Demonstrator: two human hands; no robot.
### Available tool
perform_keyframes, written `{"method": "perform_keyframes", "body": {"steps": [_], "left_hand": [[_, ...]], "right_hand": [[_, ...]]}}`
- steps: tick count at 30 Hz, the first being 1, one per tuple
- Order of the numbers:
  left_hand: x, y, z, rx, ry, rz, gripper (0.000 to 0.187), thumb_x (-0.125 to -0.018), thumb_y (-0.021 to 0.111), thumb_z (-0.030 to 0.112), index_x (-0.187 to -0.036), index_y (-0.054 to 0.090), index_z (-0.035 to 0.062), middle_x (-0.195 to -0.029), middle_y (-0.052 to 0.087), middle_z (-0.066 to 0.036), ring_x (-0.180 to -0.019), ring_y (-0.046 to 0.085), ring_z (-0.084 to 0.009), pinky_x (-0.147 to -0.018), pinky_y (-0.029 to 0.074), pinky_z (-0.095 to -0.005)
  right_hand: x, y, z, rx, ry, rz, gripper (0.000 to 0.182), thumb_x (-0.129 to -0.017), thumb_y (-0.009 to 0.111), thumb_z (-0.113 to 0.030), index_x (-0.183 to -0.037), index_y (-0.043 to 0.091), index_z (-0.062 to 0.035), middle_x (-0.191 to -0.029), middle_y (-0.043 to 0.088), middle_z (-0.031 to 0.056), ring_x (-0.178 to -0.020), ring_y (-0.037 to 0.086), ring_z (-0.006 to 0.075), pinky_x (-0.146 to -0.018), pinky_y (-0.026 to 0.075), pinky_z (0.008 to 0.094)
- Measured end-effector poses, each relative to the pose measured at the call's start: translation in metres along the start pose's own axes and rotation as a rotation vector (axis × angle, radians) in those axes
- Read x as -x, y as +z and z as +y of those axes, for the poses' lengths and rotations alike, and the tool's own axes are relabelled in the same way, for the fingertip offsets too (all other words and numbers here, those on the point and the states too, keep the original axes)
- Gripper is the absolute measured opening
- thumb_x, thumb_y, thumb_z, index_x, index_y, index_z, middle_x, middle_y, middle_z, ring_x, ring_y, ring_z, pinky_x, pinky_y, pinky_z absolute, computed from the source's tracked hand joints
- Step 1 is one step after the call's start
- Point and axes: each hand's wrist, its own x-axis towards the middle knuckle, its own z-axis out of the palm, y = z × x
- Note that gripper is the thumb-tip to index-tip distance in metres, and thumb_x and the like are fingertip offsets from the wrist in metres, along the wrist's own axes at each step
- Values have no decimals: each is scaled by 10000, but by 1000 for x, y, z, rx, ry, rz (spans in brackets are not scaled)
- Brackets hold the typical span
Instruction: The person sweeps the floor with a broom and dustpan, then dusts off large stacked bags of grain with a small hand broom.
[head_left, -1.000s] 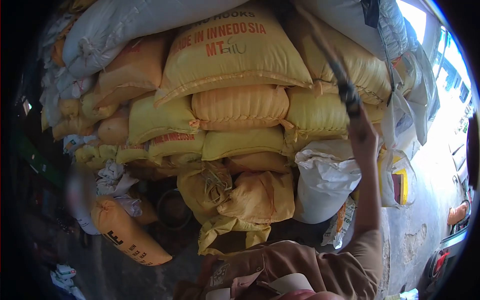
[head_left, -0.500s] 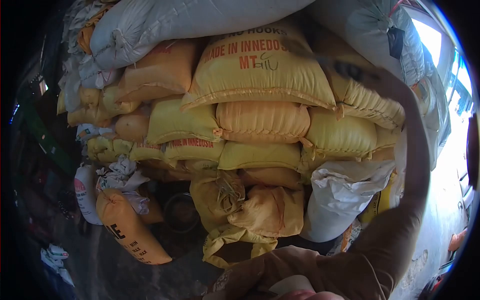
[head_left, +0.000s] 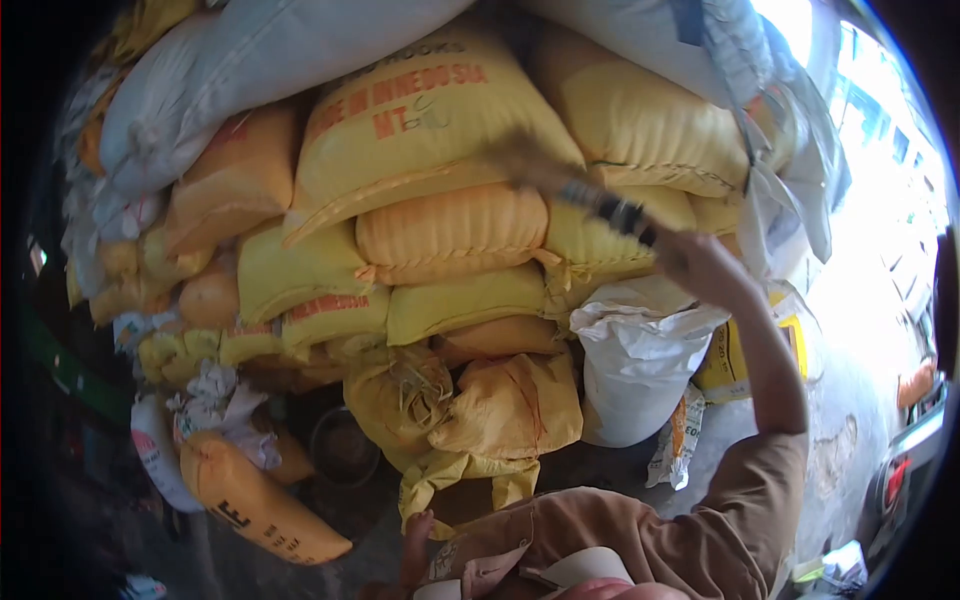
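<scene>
Brush (head_left: 582, 196), seemingly, gripped in right hand (head_left: 694, 264)

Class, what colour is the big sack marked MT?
The big sack marked MT is yellow; it shows best in the head view.

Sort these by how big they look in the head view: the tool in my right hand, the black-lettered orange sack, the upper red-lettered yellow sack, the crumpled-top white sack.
1. Red-lettered yellow sack
2. Crumpled-top white sack
3. Black-lettered orange sack
4. Tool, its far end blurred
</scene>
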Motion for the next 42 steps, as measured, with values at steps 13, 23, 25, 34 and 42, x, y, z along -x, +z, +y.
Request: {"method": "perform_keyframes", "body": {"steps": [13,23,25,34,42], "left_hand": [[-16,31,35,-244,89,-182,311,-793,559,297,-883,573,0,-718,592,-42,-612,567,-169,-590,458,-300],[4,63,57,-304,130,-189,314,-790,561,305,-873,582,3,-717,598,-43,-623,570,-158,-591,457,-297],[6,80,88,-311,128,-192,314,-790,561,307,-870,584,4,-717,599,-43,-626,570,-156,-592,456,-297],[65,95,71,-319,98,-136,317,-787,563,313,-861,592,7,-716,605,-45,-636,573,-147,-592,455,-294],[106,127,68,-323,60,-76,320,-785,565,319,-853,599,9,-715,610,-46,-646,575,-139,-593,454,-292]], "right_hand": [[41,-7,173,23,532,393,424,-800,489,-96,-1208,387,-43,-750,564,173,-643,573,284,-567,450,382],[117,13,127,-356,528,449,498,-785,556,-104,-1253,390,-69,-789,563,173,-668,524,135,-642,429,256],[121,36,179,-390,529,662,492,-788,552,-102,-1252,393,-72,-762,567,167,-662,537,140,-639,437,264],[125,126,159,-671,395,-154,469,-759,567,-74,-1214,453,-68,-678,541,130,-645,519,132,-662,440,303],[120,141,248,-668,591,646,566,-814,516,-105,-1314,253,-73,-883,584,200,-674,594,256,-608,457,346]]}}
